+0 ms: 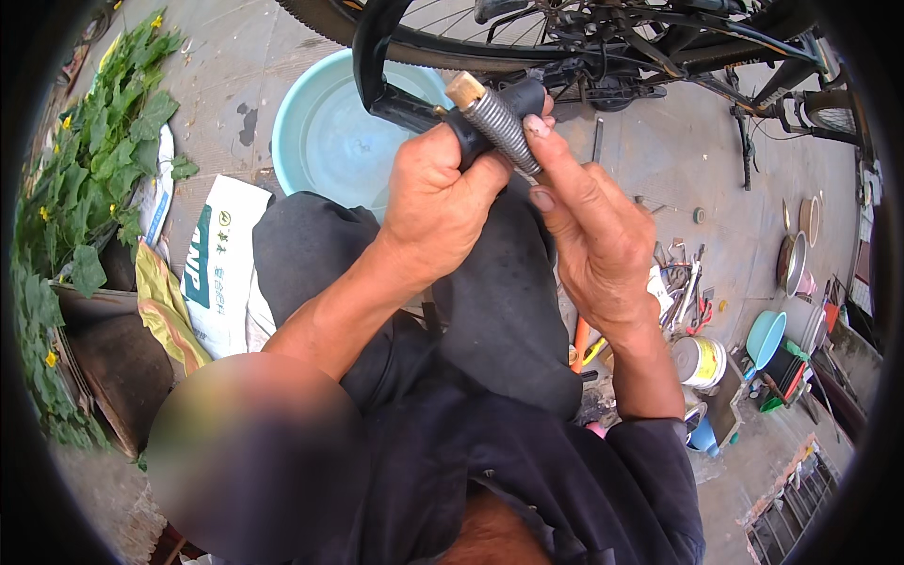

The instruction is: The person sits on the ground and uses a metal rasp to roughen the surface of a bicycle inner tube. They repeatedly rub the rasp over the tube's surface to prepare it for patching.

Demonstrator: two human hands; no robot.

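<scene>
My left hand (pixel 443 193) is closed on a black inner tube (pixel 369 56), which loops down from the bicycle wheel (pixel 414 42) and bends over at the fist. In my right hand (pixel 603 226) is a short wooden stick wrapped in ridged, coil-like grey metal (pixel 499 130), its pale wood end pointing up and left. The fingers and thumb pinch its lower part. It lies against the stretch of tube at my left hand. My fingers hide the stick's lower end. Both hands are above my dark trouser knees (pixel 499 282).
A light blue basin (pixel 292 122) stands beyond my left hand, under the tube. The bicycle frame (pixel 659 47) fills the far right. Hand tools (pixel 692 287), a white bucket (pixel 699 363) and a turquoise bowl (pixel 766 339) lie right. A white sack (pixel 226 273) and leafy plants (pixel 104 141) are left.
</scene>
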